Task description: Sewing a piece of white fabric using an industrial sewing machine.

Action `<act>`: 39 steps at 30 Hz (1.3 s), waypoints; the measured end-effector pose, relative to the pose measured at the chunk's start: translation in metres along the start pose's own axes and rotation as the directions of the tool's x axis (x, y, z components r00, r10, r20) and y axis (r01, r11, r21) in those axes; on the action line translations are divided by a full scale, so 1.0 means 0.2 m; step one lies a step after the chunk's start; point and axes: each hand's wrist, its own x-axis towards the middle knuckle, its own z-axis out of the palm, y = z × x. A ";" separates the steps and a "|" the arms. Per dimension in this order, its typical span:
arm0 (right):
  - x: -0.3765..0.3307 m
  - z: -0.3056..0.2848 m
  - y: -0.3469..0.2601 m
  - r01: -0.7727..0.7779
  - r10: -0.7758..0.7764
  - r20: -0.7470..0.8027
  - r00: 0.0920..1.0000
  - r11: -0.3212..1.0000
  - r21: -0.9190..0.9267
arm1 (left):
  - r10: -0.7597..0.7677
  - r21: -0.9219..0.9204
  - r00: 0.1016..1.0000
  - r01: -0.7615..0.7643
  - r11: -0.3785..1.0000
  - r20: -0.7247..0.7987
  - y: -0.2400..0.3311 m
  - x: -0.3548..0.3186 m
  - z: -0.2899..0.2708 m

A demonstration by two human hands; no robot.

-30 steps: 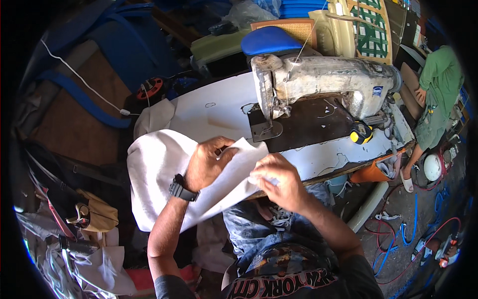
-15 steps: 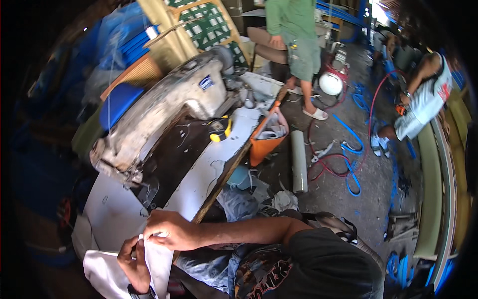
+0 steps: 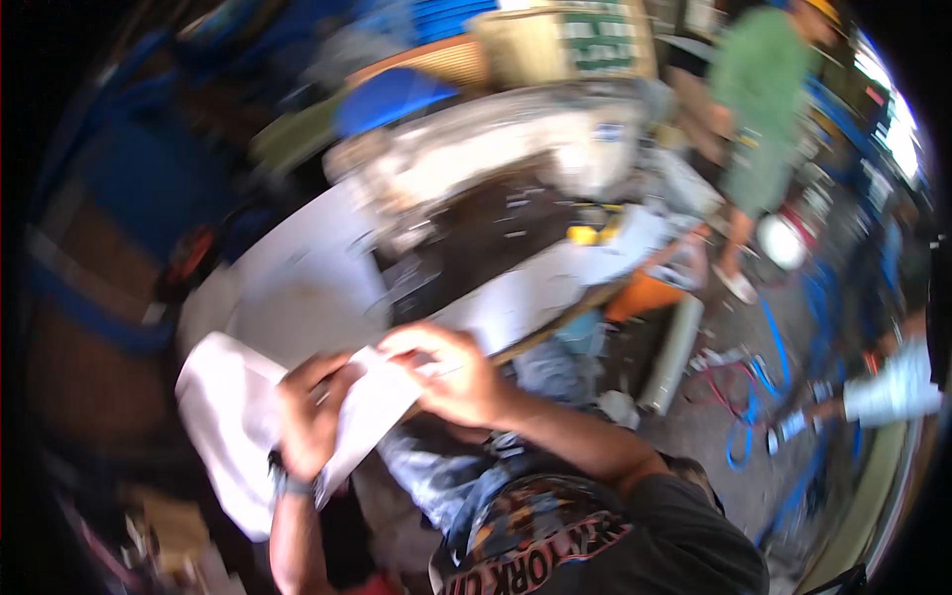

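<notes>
Between my two hands is a soft white piece of fabric point(image 3: 230, 412), hanging over the table's near edge. My left hand point(image 3: 312, 412), with a dark band at the wrist, is closed on the fabric with bent fingers. Pinching its upper edge is my right hand point(image 3: 454, 375), thumb and fingertips together. Past my hands, an old worn cream sewing machine point(image 3: 476, 139) lies across the table point(image 3: 307, 248). A yellow and black tape measure point(image 3: 585, 235) rests beside the machine. Head motion blurs the picture.
An orange container point(image 3: 645, 296) hangs at the table's right edge, near a pale roll point(image 3: 674, 357). A person in green point(image 3: 764, 74) stands beyond. Another person's pale clothing point(image 3: 897, 382) shows at right. Blue strips point(image 3: 778, 342) and a red hose point(image 3: 729, 392) lie on the floor.
The view has swung left, so the table and machine sit further right. My hands have moved slightly apart, and more of the white fabric shows between them.
</notes>
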 end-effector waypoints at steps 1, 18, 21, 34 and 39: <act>0.00 -0.04 0.01 0.078 -0.081 -0.037 0.996 0.994 -0.082 | 0.046 -0.007 0.999 -0.046 0.999 0.015 0.01 0.03 0.03; 0.01 0.03 -0.01 0.034 -0.037 -0.012 0.999 0.981 -0.192 | 0.095 0.013 0.994 -0.096 0.995 0.054 0.03 -0.08 0.02; 0.01 0.03 -0.02 0.025 -0.028 -0.015 0.999 0.980 -0.197 | 0.244 0.098 0.970 -0.245 0.965 0.023 0.03 -0.09 0.02; -0.02 -0.06 0.02 0.343 -0.227 0.269 0.936 0.758 -0.554 | 0.086 -0.070 0.935 -0.117 0.991 -0.344 0.06 -0.11 -0.14; -0.03 -0.09 0.02 0.377 -0.290 0.242 0.926 0.691 -0.616 | 0.069 -0.091 0.896 -0.120 0.989 -0.439 0.01 -0.12 -0.22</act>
